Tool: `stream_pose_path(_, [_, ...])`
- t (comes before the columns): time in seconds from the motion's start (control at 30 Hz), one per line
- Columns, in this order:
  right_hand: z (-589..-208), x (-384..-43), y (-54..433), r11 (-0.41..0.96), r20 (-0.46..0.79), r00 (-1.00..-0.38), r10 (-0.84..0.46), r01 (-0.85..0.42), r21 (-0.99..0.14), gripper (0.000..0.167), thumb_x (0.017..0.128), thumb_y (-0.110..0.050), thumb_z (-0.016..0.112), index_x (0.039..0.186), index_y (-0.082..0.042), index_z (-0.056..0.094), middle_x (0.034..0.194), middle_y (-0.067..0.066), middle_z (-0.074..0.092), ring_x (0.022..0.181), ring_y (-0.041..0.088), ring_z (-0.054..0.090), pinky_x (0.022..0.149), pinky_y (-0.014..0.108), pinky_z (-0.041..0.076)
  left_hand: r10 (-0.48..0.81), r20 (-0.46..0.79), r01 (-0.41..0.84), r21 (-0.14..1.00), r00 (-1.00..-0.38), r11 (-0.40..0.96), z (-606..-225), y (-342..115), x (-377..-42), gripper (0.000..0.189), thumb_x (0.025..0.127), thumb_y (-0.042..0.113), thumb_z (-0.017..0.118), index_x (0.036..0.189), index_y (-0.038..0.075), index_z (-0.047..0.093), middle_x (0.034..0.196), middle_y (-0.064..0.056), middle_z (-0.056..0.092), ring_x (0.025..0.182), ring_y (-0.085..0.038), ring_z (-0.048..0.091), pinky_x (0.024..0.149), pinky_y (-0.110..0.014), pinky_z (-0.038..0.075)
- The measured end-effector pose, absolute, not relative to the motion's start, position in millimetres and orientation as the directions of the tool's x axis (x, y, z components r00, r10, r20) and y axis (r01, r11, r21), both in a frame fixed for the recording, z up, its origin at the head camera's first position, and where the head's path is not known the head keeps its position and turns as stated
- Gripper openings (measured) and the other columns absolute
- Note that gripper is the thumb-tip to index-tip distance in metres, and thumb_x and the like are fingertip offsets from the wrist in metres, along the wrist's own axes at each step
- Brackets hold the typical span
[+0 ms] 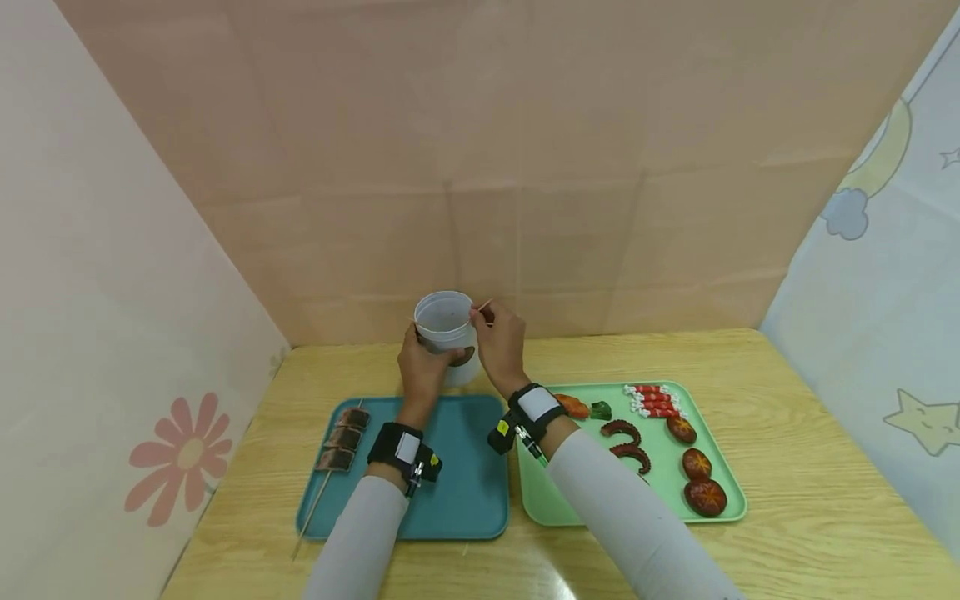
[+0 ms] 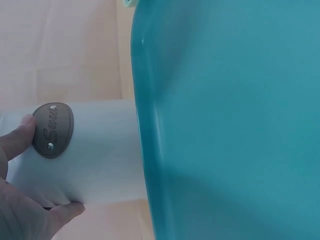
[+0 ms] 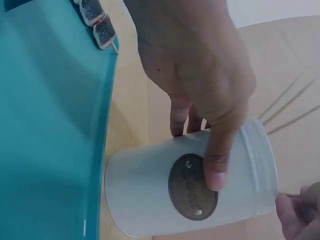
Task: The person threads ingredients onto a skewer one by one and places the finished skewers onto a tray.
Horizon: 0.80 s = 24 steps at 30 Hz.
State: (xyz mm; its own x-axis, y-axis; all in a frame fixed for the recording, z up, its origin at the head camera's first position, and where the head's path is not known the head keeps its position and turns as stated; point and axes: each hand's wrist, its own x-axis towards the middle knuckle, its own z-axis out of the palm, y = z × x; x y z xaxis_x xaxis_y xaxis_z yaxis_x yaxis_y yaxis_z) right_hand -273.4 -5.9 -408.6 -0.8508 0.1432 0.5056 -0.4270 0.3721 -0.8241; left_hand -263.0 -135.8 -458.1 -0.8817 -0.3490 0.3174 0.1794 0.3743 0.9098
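A white canister (image 1: 463, 372) stands behind the teal tray, its dark oval label (image 2: 52, 130) reading "Sweet". My left hand (image 1: 423, 367) grips it round the side, and the thumb lies on the label. Several thin wooden skewers (image 3: 290, 102) stick out of the canister's mouth in the right wrist view. At the rim's right side my right hand (image 1: 501, 342) pinches a wooden skewer (image 1: 486, 305) between thumb and fingers. Only the fingertips of that hand show at the right edge of the right wrist view. The canister's inside is mostly hidden.
A teal tray (image 1: 457, 475) bears a skewer of brown-topped pieces (image 1: 345, 437), its stick overhanging the front edge. On the green tray (image 1: 551, 500) lie octopus tentacles (image 1: 622, 429), mushrooms (image 1: 705, 497), red-and-white wrapped pieces (image 1: 654, 402) and an orange piece with a green end (image 1: 573, 407).
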Motion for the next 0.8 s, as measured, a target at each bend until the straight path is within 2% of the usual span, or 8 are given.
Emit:
stream_pose_path(0.07, [-406.6,-271.7,-5.9,0.35,0.505,-0.852,0.137,-0.435,-0.829,0.009,0.098,-0.005,0.069,0.099,0.002,0.073,0.102,0.017,0.077,0.091,0.029,0.077,0.077,0.043,0.064,-0.356,0.317,0.173,0.909,-0.879,0.38,-459.5,-138.4,-261.7,0.087,0.07,0.008,0.095,0.144,-0.005,0.05,0.136,-0.025,0.063,0.128,-0.041,0.061,0.108,-0.055,0.05])
stream_pose_path(0.23, [-392.8,-266.5,0.8,0.295,0.512,-0.849,0.131,-0.459,-0.838,0.014,0.1,-0.007,0.066,0.105,0.003,0.073,0.106,0.018,0.076,0.096,0.03,0.076,0.082,0.04,0.064,-0.372,0.336,0.188,0.905,-0.865,0.381,-460.4,-146.9,-259.7,0.086,0.07,0.008,0.095,0.144,-0.003,0.052,0.134,-0.023,0.065,0.127,-0.039,0.063,0.107,-0.055,0.051])
stream_pose_path(0.37, [-370.4,-261.0,19.3,0.184,0.497,-0.853,0.16,-0.469,-0.864,0.015,0.1,-0.006,0.065,0.108,0.004,0.073,0.104,0.019,0.075,0.096,0.029,0.075,0.086,0.034,0.063,-0.312,0.358,0.228,0.895,-0.88,0.382,-458.1,-153.0,-262.6,0.084,0.072,0.01,0.094,0.144,-0.002,0.051,0.136,-0.022,0.064,0.129,-0.038,0.061,0.11,-0.055,0.049])
stream_pose_path(0.47, [-352.9,-253.0,39.0,0.07,0.474,-0.863,0.175,-0.469,-0.88,0.016,0.1,-0.004,0.064,0.109,0.007,0.071,0.106,0.022,0.073,0.096,0.028,0.074,0.086,0.028,0.062,-0.263,0.347,0.219,0.883,-0.9,0.414,-453.8,-156.7,-262.7,0.089,0.074,0.012,0.093,0.147,-0.002,0.044,0.141,-0.024,0.058,0.135,-0.039,0.055,0.114,-0.055,0.045])
stream_pose_path(0.57, [-338.0,-241.2,62.3,-0.022,0.464,-0.866,0.188,-0.476,-0.879,0.018,0.1,-0.003,0.064,0.113,0.009,0.069,0.11,0.024,0.071,0.099,0.029,0.073,0.086,0.025,0.062,-0.278,0.335,0.198,0.883,-0.9,0.425,-444.9,-155.6,-251.9,0.092,0.084,0.015,0.086,0.155,-0.004,0.031,0.153,-0.026,0.044,0.145,-0.041,0.044,0.119,-0.054,0.04])
stream_pose_path(0.67, [-325.6,-223.9,87.0,-0.119,0.462,-0.862,0.206,-0.491,-0.863,0.02,0.099,-0.002,0.065,0.115,0.011,0.067,0.11,0.024,0.07,0.1,0.03,0.073,0.086,0.027,0.062,-0.379,0.388,0.251,0.898,-0.84,0.362,-430.2,-147.1,-228.0,0.079,0.098,0.013,0.07,0.16,-0.002,0.021,0.16,-0.024,0.036,0.15,-0.036,0.038,0.122,-0.049,0.037])
stream_pose_path(0.73, [-320.0,-210.2,101.7,-0.174,0.466,-0.86,0.208,-0.501,-0.848,0.021,0.098,-0.001,0.066,0.115,0.012,0.066,0.109,0.021,0.071,0.1,0.029,0.073,0.087,0.028,0.062,-0.424,0.492,0.367,0.864,-0.76,0.344,-417.7,-139.1,-208.3,0.064,0.103,0.007,0.06,0.157,-0.002,0.027,0.158,-0.021,0.038,0.148,-0.031,0.039,0.121,-0.046,0.037])
stream_pose_path(0.8, [-317.1,-196.0,113.6,-0.214,0.464,-0.863,0.201,-0.5,-0.839,0.022,0.097,-0.001,0.068,0.115,0.012,0.066,0.107,0.017,0.072,0.099,0.026,0.074,0.087,0.029,0.062,-0.394,0.646,0.478,0.756,-0.654,0.446,-403.8,-130.2,-188.7,0.052,0.103,0.002,0.056,0.151,-0.003,0.037,0.148,-0.02,0.049,0.138,-0.031,0.049,0.115,-0.045,0.043])
